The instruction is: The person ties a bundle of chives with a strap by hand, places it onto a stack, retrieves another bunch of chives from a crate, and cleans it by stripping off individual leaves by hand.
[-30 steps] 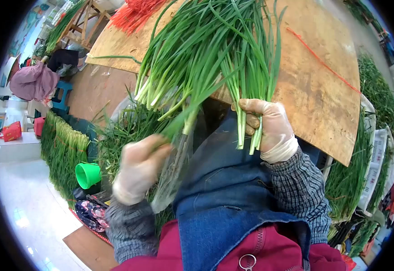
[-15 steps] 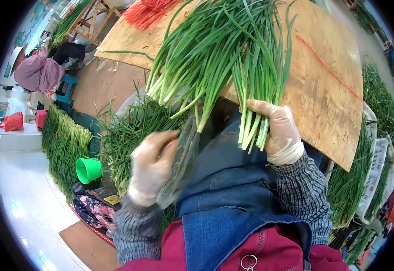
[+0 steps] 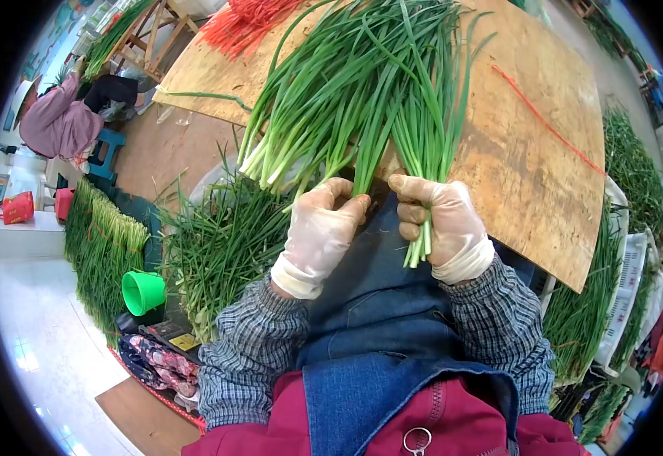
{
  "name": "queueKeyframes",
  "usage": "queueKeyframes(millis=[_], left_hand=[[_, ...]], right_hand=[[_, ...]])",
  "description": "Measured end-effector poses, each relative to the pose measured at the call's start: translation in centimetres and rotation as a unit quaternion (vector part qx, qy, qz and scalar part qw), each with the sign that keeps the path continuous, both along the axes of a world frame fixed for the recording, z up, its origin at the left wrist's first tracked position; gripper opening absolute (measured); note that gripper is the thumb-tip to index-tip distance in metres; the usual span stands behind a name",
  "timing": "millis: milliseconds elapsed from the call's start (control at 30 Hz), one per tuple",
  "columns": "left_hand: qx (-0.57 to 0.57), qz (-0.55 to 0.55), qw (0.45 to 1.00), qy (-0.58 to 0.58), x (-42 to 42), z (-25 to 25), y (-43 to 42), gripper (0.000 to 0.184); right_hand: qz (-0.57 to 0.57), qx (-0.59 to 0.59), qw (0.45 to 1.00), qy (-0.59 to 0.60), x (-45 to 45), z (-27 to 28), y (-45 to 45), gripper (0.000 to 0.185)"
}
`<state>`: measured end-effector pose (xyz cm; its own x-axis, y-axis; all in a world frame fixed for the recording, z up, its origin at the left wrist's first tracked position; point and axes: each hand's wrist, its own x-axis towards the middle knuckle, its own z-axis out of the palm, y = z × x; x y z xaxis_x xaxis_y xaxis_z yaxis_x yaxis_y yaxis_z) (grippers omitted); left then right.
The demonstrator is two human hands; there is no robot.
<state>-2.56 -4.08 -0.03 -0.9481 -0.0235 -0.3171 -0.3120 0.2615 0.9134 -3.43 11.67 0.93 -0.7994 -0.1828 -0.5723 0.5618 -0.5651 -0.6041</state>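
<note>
A large pile of long green leafy stalks [image 3: 347, 83] lies on the wooden board [image 3: 544, 159], pale ends toward me. Gloved, my left hand [image 3: 324, 228] pinches stalks near their lower ends at the board's front edge. Just to its right, my right hand [image 3: 442, 220] is wrapped round a small bunch of stalks [image 3: 421, 243], whose pale cut ends stick out below the fingers.
Red strips [image 3: 236, 26] lie at the board's back left, and a red tie [image 3: 544, 118] on its right. Loose greens [image 3: 221, 251], a green bucket [image 3: 143, 292] and bundled stalks [image 3: 103, 251] are at left. A person in purple [image 3: 59, 121] is beside a blue stool [image 3: 106, 152].
My left hand has moved up and right from beside the pile and closed on stalks. My right hand keeps its bunch and has shifted slightly left.
</note>
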Motion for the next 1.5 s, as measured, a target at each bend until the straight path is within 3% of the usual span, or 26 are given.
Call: queueKeyframes(millis=[33,100,167,267,367,400,433,500,567,700,867,1067,1200,1300,1367,1500], left_hand=[[0.048,0.011,0.998,-0.027,0.0,0.0,0.2,0.019],[-0.135,-0.021,0.971,0.199,0.7,-0.1,0.8,0.018],[-0.254,-0.041,0.872,0.417,0.9,0.4,1.8,0.015],[-0.318,-0.113,0.839,0.427,1.8,2.0,3.1,0.014],[-0.017,-0.037,0.947,0.32,1.5,1.8,2.1,0.012],[0.107,0.036,0.991,0.079,2.0,2.9,1.6,0.018],[0.111,0.036,0.993,0.022,1.5,2.8,0.8,0.024],[0.159,0.027,0.983,-0.088,0.9,2.8,0.8,0.019],[0.212,-0.014,0.969,-0.125,0.9,2.5,1.4,0.018],[0.284,0.036,0.951,-0.116,0.9,1.3,2.1,0.016],[0.282,-0.008,0.947,-0.154,0.9,1.0,2.0,0.02],[0.374,-0.004,0.913,-0.165,0.8,0.5,1.6,0.015],[0.401,0.025,0.904,-0.146,1.1,0.7,1.7,0.011],[0.403,0.0,0.91,-0.098,1.4,1.0,0.4,0.011],[0.465,-0.032,0.884,-0.016,1.2,1.0,-1.1,0.007],[0.166,-0.045,0.985,0.004,1.6,4.1,0.5,0.012]], right_hand=[[0.005,-0.004,1.0,0.003,0.0,0.0,0.1,0.007],[-0.005,0.002,1.0,0.004,0.1,0.8,-0.1,0.007],[-0.024,0.019,0.999,0.015,0.3,1.3,-0.6,0.007],[-0.024,0.036,0.998,0.04,0.3,0.9,-0.5,0.007],[-0.018,0.004,0.999,0.036,0.3,0.2,0.6,0.005],[-0.029,-0.015,0.999,0.031,0.3,0.1,0.6,0.006],[-0.038,-0.035,0.998,0.026,0.2,-0.1,0.6,0.007],[-0.039,-0.06,0.997,0.011,0.2,-0.4,0.7,0.008],[-0.048,-0.069,0.996,0.011,0.4,-0.5,0.6,0.008],[-0.059,-0.078,0.995,-0.002,0.3,-0.5,0.7,0.009],[-0.041,-0.099,0.994,0.0,0.4,-1.2,1.0,0.01],[-0.058,-0.112,0.992,0.006,0.2,-1.7,1.2,0.008],[-0.068,-0.133,0.989,0.009,0.2,-1.9,1.3,0.008],[-0.095,-0.097,0.991,0.007,0.1,-1.3,1.0,0.007],[-0.102,-0.045,0.994,0.017,0.2,-1.2,1.2,0.006],[-0.107,0.081,0.991,0.029,0.4,-0.3,0.2,0.008]])
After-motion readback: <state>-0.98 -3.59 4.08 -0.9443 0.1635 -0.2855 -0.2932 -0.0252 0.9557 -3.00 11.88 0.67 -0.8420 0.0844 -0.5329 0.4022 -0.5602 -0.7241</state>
